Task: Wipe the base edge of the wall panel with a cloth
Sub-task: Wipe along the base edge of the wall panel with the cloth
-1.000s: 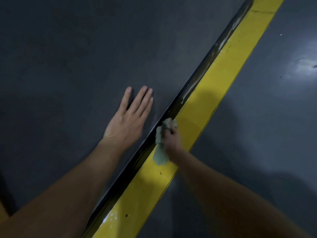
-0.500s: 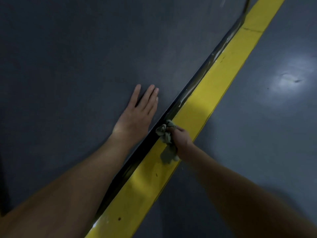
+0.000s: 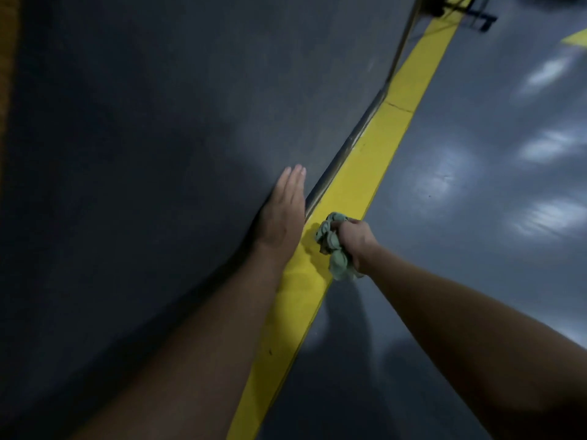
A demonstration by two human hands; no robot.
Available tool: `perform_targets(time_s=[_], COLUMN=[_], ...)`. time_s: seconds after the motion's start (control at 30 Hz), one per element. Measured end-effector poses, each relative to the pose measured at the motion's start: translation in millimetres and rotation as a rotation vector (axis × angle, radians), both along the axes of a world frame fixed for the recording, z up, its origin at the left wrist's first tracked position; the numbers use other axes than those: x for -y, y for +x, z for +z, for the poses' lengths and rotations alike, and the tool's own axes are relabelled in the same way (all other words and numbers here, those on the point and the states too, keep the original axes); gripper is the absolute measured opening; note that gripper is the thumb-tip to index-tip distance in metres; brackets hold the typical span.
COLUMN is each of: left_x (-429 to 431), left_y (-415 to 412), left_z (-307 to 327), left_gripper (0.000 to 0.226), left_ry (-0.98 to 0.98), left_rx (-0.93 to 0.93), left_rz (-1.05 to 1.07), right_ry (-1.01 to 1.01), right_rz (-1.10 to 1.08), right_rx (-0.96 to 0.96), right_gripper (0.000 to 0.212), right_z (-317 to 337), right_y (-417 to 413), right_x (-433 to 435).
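I see the left hand (image 3: 284,214) flat, fingers straight and together, against the dark wall panel (image 3: 158,147). The right hand (image 3: 355,239) grips a bunched green cloth (image 3: 333,247) over the yellow floor stripe (image 3: 371,154), just beside the panel's base edge (image 3: 344,155).

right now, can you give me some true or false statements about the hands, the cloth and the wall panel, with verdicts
1. The left hand lies flat on the wall panel, fingers straight. True.
2. The right hand grips a bunched cloth. True.
3. The cloth is red. False: it is pale green.
4. The floor stripe beside the base edge is white. False: it is yellow.
5. Both hands hold the cloth. False: only the right hand does.
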State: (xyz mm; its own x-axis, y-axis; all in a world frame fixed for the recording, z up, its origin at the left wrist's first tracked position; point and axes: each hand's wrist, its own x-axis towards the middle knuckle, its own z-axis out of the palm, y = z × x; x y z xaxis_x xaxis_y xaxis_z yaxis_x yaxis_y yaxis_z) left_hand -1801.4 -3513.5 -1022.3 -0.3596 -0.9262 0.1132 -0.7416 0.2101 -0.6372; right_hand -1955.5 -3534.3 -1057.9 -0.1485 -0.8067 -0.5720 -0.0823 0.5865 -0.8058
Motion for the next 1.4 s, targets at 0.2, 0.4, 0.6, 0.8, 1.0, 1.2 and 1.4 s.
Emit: perform_targets(time_s=[0.2, 0.4, 0.6, 0.8, 1.0, 1.2, 1.4], left_x=[11.3, 18.2, 14.7, 13.5, 47.4, 126.2, 153.5], left_y=[-11.4, -0.2, -9.3, -41.6, -76.0, -89.8, -68.5], left_z=[-22.5, -34.2, -20.6, 17.1, 67.7, 85.6, 73.1], left_gripper=[0.064, 0.064, 0.068, 0.068, 0.076, 0.070, 0.077], left_ry=[-0.010, -0.035, 0.093, 0.348, 0.446, 0.270, 0.190], left_rx=[0.031, 0.152, 0.309, 0.297, 0.331, 0.427, 0.566], left_rz=[0.068, 0.017, 0.107, 0.311, 0.311, 0.171, 0.045], right_ry=[-0.001, 0.042, 0.182, 0.366, 0.524, 0.478, 0.350], right_rz=[-0.077, -0.108, -0.240, -0.217, -0.157, -0.038, 0.183], right_rx=[0.097, -0.006, 0.197, 0.439, 0.620, 0.742, 0.625], right_gripper=[0.018, 0.025, 0.031, 0.036, 0.031, 0.029, 0.023], right_z=[-24.2, -54.8, -59.9, -39.0, -29.3, -45.8, -54.3], right_y=[26.0, 19.3, 22.0, 31.8, -7.0, -41.9, -61.1], right_x=[12.5, 22.7, 30.3, 30.1, 22.3, 69.3, 104.9])
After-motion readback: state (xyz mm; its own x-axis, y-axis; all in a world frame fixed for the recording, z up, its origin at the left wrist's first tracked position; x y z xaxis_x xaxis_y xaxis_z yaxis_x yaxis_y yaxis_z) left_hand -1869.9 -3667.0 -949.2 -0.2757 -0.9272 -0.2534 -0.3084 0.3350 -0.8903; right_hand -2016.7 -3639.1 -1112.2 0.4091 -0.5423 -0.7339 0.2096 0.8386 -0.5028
